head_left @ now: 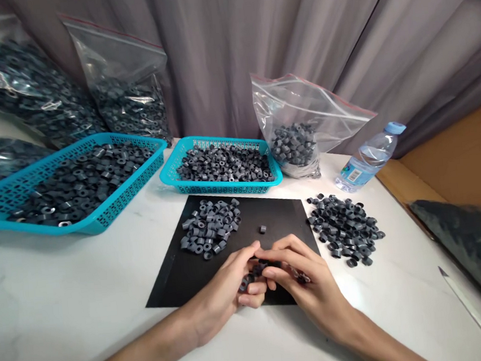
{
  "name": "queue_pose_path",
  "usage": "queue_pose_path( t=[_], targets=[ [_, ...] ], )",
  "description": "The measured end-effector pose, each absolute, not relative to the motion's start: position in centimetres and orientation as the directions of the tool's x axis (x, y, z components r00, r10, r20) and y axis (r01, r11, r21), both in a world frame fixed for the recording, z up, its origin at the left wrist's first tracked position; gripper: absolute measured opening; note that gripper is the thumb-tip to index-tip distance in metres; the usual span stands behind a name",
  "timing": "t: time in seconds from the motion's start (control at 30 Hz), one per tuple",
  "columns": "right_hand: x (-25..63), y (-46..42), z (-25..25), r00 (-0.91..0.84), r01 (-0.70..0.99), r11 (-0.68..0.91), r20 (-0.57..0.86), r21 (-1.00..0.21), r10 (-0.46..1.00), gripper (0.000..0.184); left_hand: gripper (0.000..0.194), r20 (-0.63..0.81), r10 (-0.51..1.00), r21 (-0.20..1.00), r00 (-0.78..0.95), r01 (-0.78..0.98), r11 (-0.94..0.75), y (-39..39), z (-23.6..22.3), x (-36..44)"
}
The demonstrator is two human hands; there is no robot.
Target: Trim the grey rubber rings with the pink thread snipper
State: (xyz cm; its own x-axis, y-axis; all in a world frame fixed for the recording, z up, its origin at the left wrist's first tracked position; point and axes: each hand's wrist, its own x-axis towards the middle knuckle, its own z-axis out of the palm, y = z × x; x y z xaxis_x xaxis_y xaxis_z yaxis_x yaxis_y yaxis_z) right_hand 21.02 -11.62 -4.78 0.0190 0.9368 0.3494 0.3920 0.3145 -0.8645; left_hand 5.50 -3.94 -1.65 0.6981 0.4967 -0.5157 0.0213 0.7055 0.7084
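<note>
Over the front of a black mat (169,284), my left hand (233,277) is cupped around several small grey ring-shaped parts (247,282). My right hand (306,270) meets it, fingertips closed on small dark parts in and above the left palm; more dark pieces show under its curled fingers. Which piece each finger holds is partly hidden. One lone grey part (263,229) lies on the mat just beyond my fingertips. A heap of grey cylindrical parts (211,226) covers the mat's left back, and a pile of black ring-like caps (345,227) sits right of the mat.
Two blue baskets, one at left (95,223) and one at the back middle (224,188), hold many grey parts. Clear zip bags (130,100) of parts stand behind, another bag (294,141) at back right. A water bottle (368,159) and a pencil-like stick (469,306) are to the right.
</note>
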Motion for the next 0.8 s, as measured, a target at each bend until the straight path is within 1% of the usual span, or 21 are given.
queue_pose_path(
  t=[0.07, 0.2, 0.33, 0.5, 0.63, 0.8],
  targets=[
    [21.1, -11.6, -4.8, 0.014, 0.413, 0.306, 0.342, -0.858, 0.940, 0.027, 0.030, -0.494, 0.488, 0.704, 0.720, 0.000, 0.711, -3.8, -1.8, 5.4],
    [21.5, -11.7, -4.7, 0.036, 0.419, 0.264, 0.307, -0.869, 0.951, 0.032, 0.029, -0.439, 0.517, 0.747, 0.735, -0.022, 0.665, -3.6, -2.2, 5.2],
    [21.6, -11.7, -4.5, 0.078, 0.406, 0.233, 0.288, -0.884, 0.955, 0.027, 0.027, -0.473, 0.590, 0.778, 0.654, -0.005, 0.629, -3.5, -2.1, 5.1],
    [21.6, -11.4, -4.4, 0.072, 0.372, 0.163, 0.204, -0.914, 0.976, 0.018, 0.029, -0.541, 0.621, 0.787, 0.567, 0.079, 0.613, -3.8, -1.6, 5.1],
    [21.7, -11.4, -4.6, 0.095, 0.319, 0.126, 0.165, -0.939, 0.982, 0.015, 0.025, -0.545, 0.610, 0.779, 0.575, 0.080, 0.621, -4.0, -1.4, 5.2],
    [21.9, -11.3, -4.8, 0.131, 0.311, 0.095, 0.141, -0.946, 0.981, 0.017, 0.021, -0.562, 0.600, 0.765, 0.570, 0.081, 0.639, -3.9, -1.2, 5.3]
  ],
)
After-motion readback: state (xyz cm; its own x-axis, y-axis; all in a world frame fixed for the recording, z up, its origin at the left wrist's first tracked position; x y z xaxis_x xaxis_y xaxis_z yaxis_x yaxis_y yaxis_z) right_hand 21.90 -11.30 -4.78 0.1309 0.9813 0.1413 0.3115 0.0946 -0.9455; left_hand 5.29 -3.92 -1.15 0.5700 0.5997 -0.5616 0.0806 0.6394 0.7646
